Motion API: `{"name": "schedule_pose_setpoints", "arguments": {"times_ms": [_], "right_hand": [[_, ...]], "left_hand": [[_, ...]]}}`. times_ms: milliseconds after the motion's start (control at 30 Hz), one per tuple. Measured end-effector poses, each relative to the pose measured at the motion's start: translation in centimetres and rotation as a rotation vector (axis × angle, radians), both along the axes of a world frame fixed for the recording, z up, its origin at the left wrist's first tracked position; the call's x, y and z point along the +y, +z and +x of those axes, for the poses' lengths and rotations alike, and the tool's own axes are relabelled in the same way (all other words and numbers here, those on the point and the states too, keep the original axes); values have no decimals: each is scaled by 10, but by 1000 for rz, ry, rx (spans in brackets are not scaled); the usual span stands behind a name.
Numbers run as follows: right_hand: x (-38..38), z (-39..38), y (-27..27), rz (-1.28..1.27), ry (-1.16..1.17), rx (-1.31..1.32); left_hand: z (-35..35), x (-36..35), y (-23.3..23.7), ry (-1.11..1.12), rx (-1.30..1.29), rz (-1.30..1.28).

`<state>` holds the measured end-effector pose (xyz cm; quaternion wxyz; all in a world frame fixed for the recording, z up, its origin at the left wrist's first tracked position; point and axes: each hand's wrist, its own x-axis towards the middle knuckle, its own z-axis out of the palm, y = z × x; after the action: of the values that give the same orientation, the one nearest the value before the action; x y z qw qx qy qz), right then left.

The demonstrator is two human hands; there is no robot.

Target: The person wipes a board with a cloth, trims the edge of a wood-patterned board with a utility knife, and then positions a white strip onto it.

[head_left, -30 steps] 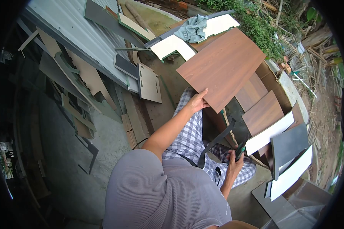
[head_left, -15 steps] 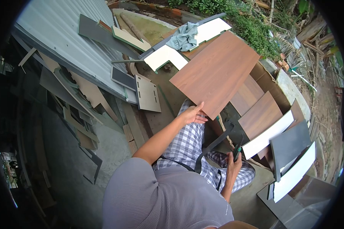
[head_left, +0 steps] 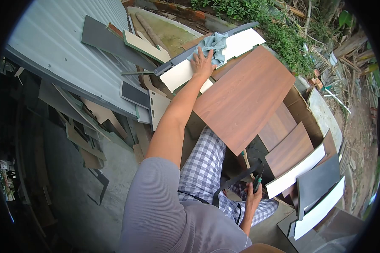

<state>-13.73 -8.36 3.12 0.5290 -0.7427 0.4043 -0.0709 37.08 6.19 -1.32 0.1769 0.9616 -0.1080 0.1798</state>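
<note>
My left hand (head_left: 203,64) is stretched forward with its fingers spread, touching a crumpled grey-green cloth (head_left: 217,44). The cloth lies over a pale board (head_left: 240,43) with a notched edge. Below it, a large brown wood-grain panel (head_left: 247,99) slants across my lap area, untouched by either hand. Low on the right, my right hand (head_left: 253,197) is closed around the handle of a slim black-and-green hand tool (head_left: 257,182). Its thin dark end points up; I cannot make out its exact kind.
Smaller brown panels (head_left: 289,147), a white panel (head_left: 295,173) and a dark grey panel (head_left: 318,183) lean in a cardboard box (head_left: 299,105) at right. Board offcuts (head_left: 114,46) rest against a corrugated metal sheet (head_left: 67,50) at left. Green plants (head_left: 283,42) grow behind.
My left hand has left the near edge of the brown panel and reached forward onto the cloth. My right hand still holds the tool.
</note>
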Motion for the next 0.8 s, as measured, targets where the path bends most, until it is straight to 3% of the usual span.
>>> {"name": "schedule_pose_setpoints", "arguments": {"times_ms": [100,233,300,367,500,567,600,667,700,767,800], "right_hand": [[4,4,1,-8,-3,25],[5,8,3,-2,-14,49],[4,8,-1,3,-13,59],[3,8,-5,-12,-3,46],[7,12,-7,18,0,40],[7,13,-11,-3,22,41],[7,13,-11,-4,23,41],[8,14,-10,-15,44,47],[9,14,-8,-18,43,50],[9,14,-3,-1,39,40],[9,13,-2,-2,40,40]], "left_hand": [[33,5,-8,-67,191,-7],[75,32,4,-59,71,-28],[90,50,21,55,-122,-118],[95,74,46,116,-170,-101],[97,115,43,153,-232,43],[83,129,27,55,-64,228],[76,133,21,55,-64,228],[66,138,8,13,337,236],[70,145,-4,11,339,233],[81,157,-26,-67,450,-39],[79,157,-24,-67,450,-40]]}}
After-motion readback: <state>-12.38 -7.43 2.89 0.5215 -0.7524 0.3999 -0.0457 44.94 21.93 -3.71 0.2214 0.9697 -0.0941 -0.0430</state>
